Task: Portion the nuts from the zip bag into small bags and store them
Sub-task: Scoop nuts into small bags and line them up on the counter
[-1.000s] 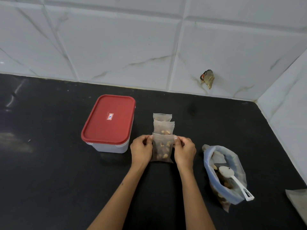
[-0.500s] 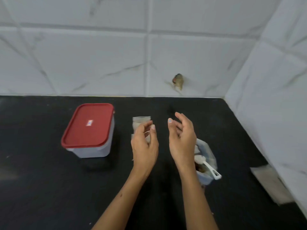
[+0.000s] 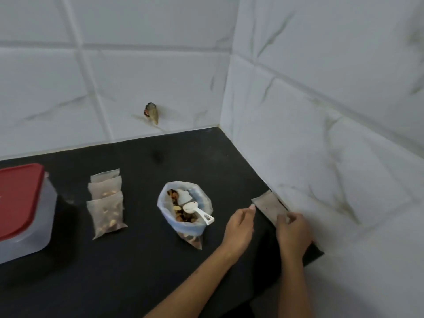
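At lower right, my right hand (image 3: 292,232) pinches the empty small bags (image 3: 268,207) by the wall; my left hand (image 3: 239,228) hovers half-open, empty. The zip bag (image 3: 184,210) stands mid-worktop (image 3: 137,260), three filled bags (image 3: 106,205) to its left.

Open zip bag (image 3: 185,210) beside 3 filled small bags (image 3: 106,206)

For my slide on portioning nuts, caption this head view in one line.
Both hands reach for the empty small bags by the wall, beside the open zip bag and three filled bags.
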